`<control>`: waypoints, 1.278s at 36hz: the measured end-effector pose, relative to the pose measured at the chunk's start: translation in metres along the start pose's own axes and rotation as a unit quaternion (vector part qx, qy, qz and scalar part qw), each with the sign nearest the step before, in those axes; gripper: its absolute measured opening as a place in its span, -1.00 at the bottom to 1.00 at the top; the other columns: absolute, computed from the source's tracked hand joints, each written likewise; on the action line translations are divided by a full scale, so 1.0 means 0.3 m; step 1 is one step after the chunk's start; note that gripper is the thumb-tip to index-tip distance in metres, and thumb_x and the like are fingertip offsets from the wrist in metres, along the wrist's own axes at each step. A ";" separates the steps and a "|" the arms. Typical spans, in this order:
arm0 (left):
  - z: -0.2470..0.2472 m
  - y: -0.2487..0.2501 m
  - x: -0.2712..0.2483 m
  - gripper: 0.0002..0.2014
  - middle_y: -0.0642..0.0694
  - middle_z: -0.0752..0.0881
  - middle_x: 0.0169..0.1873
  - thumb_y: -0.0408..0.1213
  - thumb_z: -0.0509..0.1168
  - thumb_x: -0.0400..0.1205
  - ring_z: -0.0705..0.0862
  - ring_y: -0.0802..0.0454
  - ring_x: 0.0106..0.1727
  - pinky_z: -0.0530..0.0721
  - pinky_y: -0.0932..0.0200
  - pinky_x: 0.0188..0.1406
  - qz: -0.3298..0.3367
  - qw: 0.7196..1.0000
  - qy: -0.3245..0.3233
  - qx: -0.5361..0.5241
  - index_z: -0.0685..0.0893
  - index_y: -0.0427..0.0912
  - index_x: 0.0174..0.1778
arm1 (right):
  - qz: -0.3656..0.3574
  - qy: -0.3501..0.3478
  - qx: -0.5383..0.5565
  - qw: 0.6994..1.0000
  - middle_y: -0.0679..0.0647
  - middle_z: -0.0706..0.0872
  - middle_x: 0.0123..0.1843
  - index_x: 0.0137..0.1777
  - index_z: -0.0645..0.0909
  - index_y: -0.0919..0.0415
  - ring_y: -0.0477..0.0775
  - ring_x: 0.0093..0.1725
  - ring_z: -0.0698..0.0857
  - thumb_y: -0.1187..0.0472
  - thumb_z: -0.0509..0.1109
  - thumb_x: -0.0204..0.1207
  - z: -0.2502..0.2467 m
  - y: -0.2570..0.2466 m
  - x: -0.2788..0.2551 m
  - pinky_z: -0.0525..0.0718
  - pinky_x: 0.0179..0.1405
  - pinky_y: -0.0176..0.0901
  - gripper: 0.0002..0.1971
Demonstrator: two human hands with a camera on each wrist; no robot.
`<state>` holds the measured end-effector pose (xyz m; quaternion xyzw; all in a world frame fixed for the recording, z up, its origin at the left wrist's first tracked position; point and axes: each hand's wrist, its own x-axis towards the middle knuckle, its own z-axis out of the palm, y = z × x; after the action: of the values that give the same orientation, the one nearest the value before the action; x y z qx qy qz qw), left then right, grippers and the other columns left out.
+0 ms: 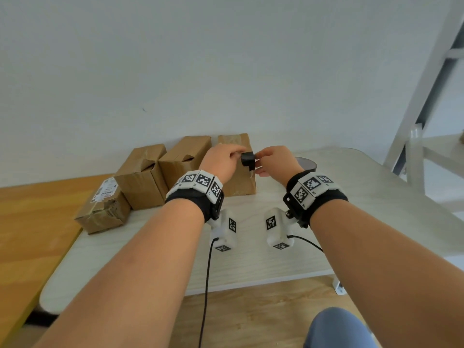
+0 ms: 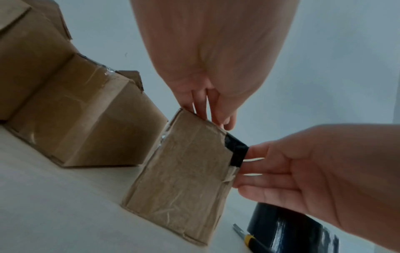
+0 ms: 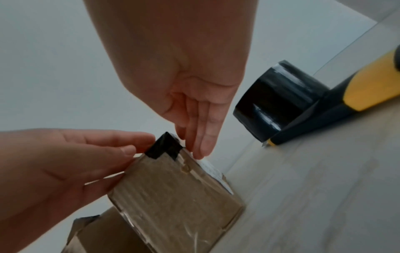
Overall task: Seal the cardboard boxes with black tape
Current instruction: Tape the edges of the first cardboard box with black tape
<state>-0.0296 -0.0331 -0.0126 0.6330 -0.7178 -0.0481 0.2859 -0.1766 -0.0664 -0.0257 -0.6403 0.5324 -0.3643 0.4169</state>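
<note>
The rightmost cardboard box (image 1: 238,183) stands upright on the pale table (image 1: 251,259). A short strip of black tape (image 1: 247,159) wraps over its top front corner. My left hand (image 1: 236,154) presses straight fingers onto the tape on the box's top. From the right, my right hand (image 1: 258,162) presses its fingertips (image 2: 244,160) against the tape (image 2: 236,150) on the box's side. In the right wrist view the tape (image 3: 166,145) folds over the corner between both hands. The black tape roll (image 1: 305,164) lies on the table behind my right hand.
Two taller cardboard boxes (image 1: 143,177) (image 1: 185,156) stand along the wall to the left, with a small labelled box (image 1: 104,209) in front of them. A yellow and black utility knife (image 3: 357,95) lies beside the roll (image 3: 277,102). A metal frame (image 1: 426,96) rises at the right.
</note>
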 end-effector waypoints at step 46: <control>-0.029 -0.034 -0.122 -0.46 -0.08 0.40 0.56 -0.14 0.17 0.71 0.43 -0.03 0.52 0.39 0.06 0.49 -0.148 0.985 0.028 -0.082 0.27 -0.10 0.62 | 0.002 0.032 -0.004 0.999 0.27 0.75 -0.18 -0.31 0.54 0.20 0.20 -0.27 0.74 0.21 0.27 0.59 0.054 -0.040 -0.076 0.76 -0.08 0.02 -0.77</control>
<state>-0.0152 0.0016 -0.0225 0.7078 -0.6016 -0.1306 0.3466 -0.1613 -0.0405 -0.0215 -0.6291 0.5484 -0.3815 0.3974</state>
